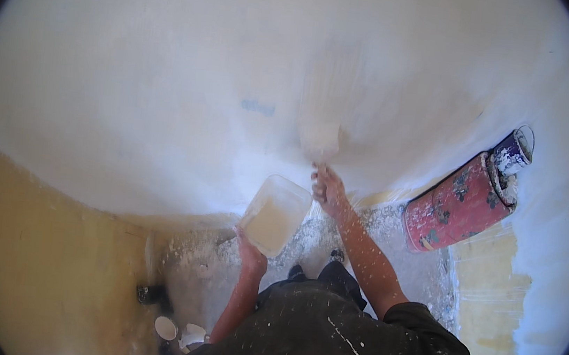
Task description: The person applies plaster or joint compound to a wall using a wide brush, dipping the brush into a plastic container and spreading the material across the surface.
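Observation:
My left hand (252,254) grips the near side of a translucent plastic tub (299,202), tilted, with cream-coloured paint (272,224) in the bottom. Up and to the right of it, my right hand (329,188) is closed around the handle of what looks like a wide paintbrush (322,140). The brush's pale head lies against the wall (188,96) and blends into it, so its outline is hard to make out. Above the head, a damp-looking streak (334,78) runs up the whitish wall. Paint specks dot my right forearm.
At the right stands a red, paint-spattered drum (453,204) with a dark paint can (514,153) on top. White containers (166,328) sit on the floor at lower left, near a dark object (150,295). Ochre wall sections (32,240) flank both sides; the floor (210,278) is paint-splashed.

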The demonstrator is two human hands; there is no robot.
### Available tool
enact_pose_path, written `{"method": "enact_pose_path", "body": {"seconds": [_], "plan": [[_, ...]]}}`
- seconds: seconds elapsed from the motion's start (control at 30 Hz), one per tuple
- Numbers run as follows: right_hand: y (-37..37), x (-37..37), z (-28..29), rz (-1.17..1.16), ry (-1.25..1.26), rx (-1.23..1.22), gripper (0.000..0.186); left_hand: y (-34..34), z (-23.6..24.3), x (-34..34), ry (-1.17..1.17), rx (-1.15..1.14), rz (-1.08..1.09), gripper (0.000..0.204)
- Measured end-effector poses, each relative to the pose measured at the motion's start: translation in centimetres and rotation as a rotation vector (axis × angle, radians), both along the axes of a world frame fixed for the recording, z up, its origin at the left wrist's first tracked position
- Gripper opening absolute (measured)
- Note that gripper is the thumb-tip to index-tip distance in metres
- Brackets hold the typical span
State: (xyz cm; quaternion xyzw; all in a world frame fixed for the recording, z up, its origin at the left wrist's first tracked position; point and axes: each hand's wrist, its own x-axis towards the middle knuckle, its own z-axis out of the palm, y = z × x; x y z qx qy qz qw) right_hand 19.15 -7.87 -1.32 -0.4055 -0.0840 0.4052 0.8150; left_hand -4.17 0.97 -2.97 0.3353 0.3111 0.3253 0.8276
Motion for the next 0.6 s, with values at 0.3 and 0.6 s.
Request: {"method": "enact_pose_path", "body": {"seconds": [0.3,0.6], "plan": [[-2.2,-1.6,-4.2,-0.009,0.241,-0.132,0.018,0.9,-1.9,-0.7,-0.016,0.01,0.031,0.058],[3.2,0.1,19.8,-0.007,-0.575,0.095,0.005,1.5,0.6,-0.7,0.024,-0.018,0.084,0.065]]}}
